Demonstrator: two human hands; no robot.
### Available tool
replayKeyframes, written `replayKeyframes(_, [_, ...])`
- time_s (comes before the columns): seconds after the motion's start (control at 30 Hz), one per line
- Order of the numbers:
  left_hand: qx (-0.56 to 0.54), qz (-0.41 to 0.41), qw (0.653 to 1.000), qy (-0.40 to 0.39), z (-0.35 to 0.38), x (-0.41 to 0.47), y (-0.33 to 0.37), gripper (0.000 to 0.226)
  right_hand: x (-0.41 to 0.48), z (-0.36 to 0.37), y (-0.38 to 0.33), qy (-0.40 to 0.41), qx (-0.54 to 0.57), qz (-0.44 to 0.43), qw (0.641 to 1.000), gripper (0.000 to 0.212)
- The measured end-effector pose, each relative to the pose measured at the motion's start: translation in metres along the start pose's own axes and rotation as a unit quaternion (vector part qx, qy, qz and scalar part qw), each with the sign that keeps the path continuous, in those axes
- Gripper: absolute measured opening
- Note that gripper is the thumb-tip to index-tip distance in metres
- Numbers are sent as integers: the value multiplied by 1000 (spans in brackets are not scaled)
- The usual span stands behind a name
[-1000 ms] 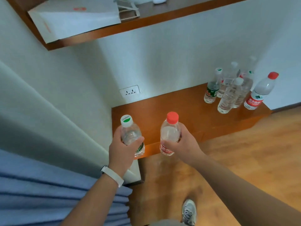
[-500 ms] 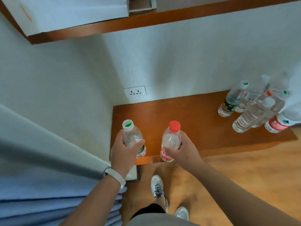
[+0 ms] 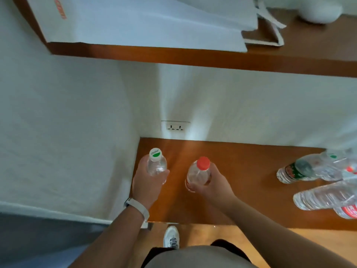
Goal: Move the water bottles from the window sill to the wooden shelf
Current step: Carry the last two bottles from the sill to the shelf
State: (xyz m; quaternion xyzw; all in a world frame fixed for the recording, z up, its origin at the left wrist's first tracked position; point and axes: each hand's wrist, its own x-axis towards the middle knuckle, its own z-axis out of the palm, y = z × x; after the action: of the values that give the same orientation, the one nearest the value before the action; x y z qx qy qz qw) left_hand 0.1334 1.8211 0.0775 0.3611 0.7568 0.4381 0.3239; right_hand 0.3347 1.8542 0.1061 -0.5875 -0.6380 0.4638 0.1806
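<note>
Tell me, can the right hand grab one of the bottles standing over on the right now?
Probably not yet: the right hand is already full, gripping the red-capped bottle. The standing bottles have nothing blocking them.

We see a white paper bag (image 3: 146,22) at 12 o'clock (orange print, unreadable), a wall socket (image 3: 175,127) at centre, a white sneaker (image 3: 171,236) at 6, a white rounded object (image 3: 318,13) at 1.
</note>
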Motion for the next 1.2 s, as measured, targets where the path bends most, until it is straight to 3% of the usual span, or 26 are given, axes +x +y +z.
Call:
replayKeyframes(0.17, [-15,-29,999,22,-5,16,-4,66,39,21,-8,-29,-36,-45,998,47])
replayKeyframes(0.33, [-35,-77,994,63,-5,18,-7,64,69,39,-6,-77,-70,-77,992,63])
replayKeyframes(0.67, [-47,-96,991,81,-20,30,-20,73,98,64,-13,-150,-80,-153,973,64])
replayKeyframes(1.03, [-22,-35,996,84,-36,21,6,72,89,60,-27,-158,-122,-144,969,69])
replayKeyframes(1.2, [73,80,990,92,-50,19,41,66,70,41,-57,-102,-150,-150,972,75])
